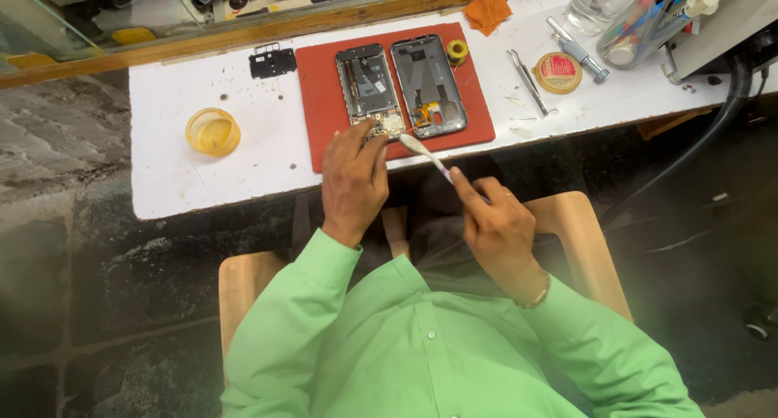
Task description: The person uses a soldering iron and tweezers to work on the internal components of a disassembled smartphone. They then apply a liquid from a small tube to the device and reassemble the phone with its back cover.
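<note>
Hands work at a red mat (320,102) on the table (178,167): left hand (353,183) fingertips press the opened phone (369,85); right hand (494,223) pinches a white brush (421,150).

Even, soft daylight falls across the white painted work surface (203,183), which is the brightest area, slightly washed out. Below the surface, the dark stone floor (105,304) sits dim. Shadows beside the surface are faint. The view bends at the corners, and the light green shirt (421,353) nearest the camera looks soft.
</note>
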{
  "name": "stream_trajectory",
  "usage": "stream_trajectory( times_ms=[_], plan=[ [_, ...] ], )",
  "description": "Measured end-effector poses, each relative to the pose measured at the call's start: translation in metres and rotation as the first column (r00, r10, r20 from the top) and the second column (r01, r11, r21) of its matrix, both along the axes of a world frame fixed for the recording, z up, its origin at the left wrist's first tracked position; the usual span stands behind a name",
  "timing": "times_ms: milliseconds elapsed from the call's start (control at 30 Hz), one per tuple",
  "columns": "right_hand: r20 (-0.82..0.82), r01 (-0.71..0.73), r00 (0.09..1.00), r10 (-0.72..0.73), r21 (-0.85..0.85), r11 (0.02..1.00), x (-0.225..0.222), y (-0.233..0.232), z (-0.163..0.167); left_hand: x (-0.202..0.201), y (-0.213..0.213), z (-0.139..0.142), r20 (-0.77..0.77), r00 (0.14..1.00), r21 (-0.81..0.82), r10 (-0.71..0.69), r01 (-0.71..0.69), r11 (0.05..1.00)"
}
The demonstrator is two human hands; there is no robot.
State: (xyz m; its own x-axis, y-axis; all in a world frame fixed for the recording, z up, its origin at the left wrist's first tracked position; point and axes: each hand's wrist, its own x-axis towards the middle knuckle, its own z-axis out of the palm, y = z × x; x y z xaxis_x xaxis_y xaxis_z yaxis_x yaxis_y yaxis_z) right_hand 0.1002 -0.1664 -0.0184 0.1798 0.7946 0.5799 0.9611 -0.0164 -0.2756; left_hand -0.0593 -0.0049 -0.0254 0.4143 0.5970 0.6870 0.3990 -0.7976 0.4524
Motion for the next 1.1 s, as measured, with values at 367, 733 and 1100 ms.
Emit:
stream_trajectory(
  times_ms=[367,733,1100],
  plan=[
    [0.057,0.03,0.998,-0.024,-0.094,0.995,0.01,0.0,0.027,0.004,0.01,-0.023,0.019,0.999,0.044,-0.045,0.045,0.998],
    [-0.017,-0.039,0.999,0.038,-0.049,0.998,0.005,0.006,0.028,0.005,0.01,-0.023,0.014,0.999,0.056,-0.042,0.041,0.998],
    [-0.129,-0.109,0.986,0.103,-0.039,0.993,0.0,0.013,0.03,0.004,0.009,-0.021,0.009,0.999,0.032,-0.046,0.045,0.998]
  ],
)
